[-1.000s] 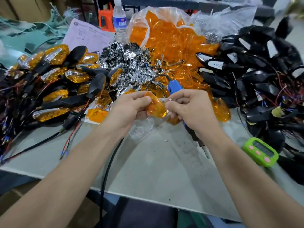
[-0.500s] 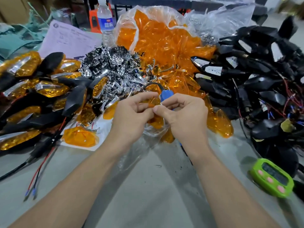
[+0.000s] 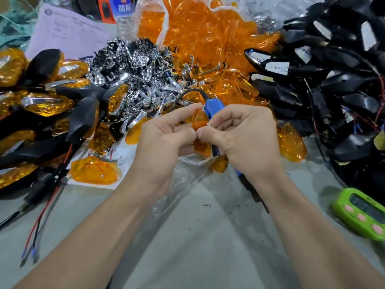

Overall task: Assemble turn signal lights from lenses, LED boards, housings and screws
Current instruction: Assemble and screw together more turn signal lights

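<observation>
Here, the amber lens [image 3: 199,121] sits pinched between your left hand [image 3: 162,140] and right hand [image 3: 243,134], both curled on it, just above the table [image 3: 198,236] in front of the blue tool [image 3: 212,107] and chrome pile [image 3: 133,65]: square its edges up first, then press gently.

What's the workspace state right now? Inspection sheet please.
surface: grey table, speckled with grit.
job's things: orange lens between both hands; lens bag, chrome parts pile, black housings behind; finished lights left.
clutter: green timer, water bottle, paper sheet.
hands: left hand and right hand both pinch the lens.
cables: black cable into blue tool; red and black leads left.
surroundings: teal netting far left.
</observation>
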